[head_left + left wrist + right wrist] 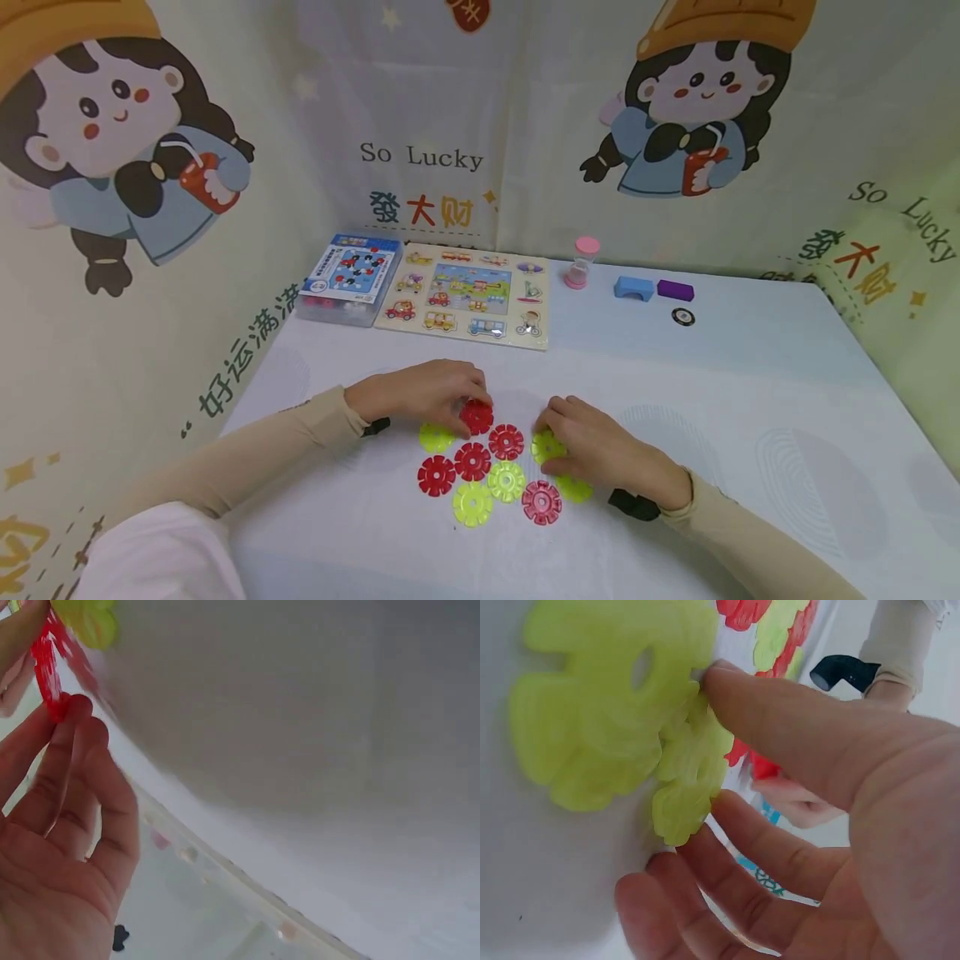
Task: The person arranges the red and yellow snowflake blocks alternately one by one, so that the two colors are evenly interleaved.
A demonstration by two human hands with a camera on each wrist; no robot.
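Note:
My left hand (438, 393) pinches the rim of a red notched plastic disc (477, 417) between thumb and fingers; in the left wrist view that red disc (49, 671) is tilted on edge. Beside it, a yellow-green disc (435, 438) is partly covered by the hand. To the right, my right hand (592, 437) holds another yellow-green disc (549, 447) at its edges, thumb on one side and fingers on the other. A further yellow-green disc (575, 488) is under the thumb side. Several red and yellow-green discs lie between the hands, among them a red one (472, 462).
At the back left are a clear box with a blue label (348, 279) and a wooden picture puzzle (465, 296). Farther right stand a pink hourglass (582, 262), a blue arch block (633, 288) and a purple block (675, 290), with a small black-and-white disc (683, 317) nearby.

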